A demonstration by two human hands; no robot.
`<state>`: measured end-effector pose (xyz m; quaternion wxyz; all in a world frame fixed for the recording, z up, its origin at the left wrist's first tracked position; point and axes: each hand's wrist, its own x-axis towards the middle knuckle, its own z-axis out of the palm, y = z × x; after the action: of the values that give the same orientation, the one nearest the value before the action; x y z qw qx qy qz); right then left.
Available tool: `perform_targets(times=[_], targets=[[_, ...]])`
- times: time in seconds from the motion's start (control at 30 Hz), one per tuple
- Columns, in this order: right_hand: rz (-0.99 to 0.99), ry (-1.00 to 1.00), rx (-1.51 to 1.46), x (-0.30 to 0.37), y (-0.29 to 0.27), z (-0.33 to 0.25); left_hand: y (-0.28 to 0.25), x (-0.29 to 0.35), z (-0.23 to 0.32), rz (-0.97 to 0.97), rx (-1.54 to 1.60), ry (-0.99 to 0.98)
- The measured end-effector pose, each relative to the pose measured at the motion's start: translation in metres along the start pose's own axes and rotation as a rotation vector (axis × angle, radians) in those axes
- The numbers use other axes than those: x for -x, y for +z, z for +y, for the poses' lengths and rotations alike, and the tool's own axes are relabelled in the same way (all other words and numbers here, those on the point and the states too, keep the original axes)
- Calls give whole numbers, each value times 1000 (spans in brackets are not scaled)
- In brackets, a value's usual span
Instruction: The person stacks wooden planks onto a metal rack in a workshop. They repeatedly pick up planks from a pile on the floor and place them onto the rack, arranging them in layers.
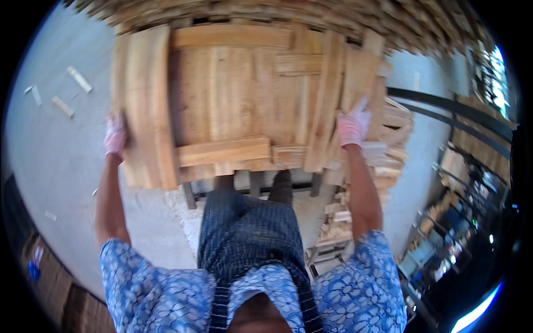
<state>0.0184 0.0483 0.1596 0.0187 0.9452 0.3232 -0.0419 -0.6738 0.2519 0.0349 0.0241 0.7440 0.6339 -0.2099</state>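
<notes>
Both of my hands wear pale pink-and-white gloves and are at opposite sides of a layer of light brown wooden boards point(222, 94). My left hand point(115, 136) grips the outer edge of the leftmost board point(136, 105), its fingers partly hidden by blur. Toward the right, my right hand point(354, 125) closes on a wooden plank point(358, 77), with the thumb toward the middle. Between them, upright boards and shorter cross pieces lie loosely over one another. One short plank point(222, 151) lies across the near side, another point(230, 36) across the far side.
A long stack of wood strips point(266, 12) runs along the far side. Offcuts are piled point(338, 219) below my right arm. Dark metal bars point(449, 102) reach in from the right, near cluttered equipment point(444, 238). Wood scraps point(79, 79) lie on the grey floor at left.
</notes>
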Motion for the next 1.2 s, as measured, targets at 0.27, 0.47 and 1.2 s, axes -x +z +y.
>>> perform_targets(times=[0.27, 0.47, 1.2], targets=[[-76, -258, -193, 118, 30, -89, -37, 12, 17, -37, 996, -355], [-163, -505, -512, 214, 96, -267, -61, 14, 40, -155, 962, -419], [100, -435, 137, 40, 13, -80, -115, 49, 163, 376, 838, 201]])
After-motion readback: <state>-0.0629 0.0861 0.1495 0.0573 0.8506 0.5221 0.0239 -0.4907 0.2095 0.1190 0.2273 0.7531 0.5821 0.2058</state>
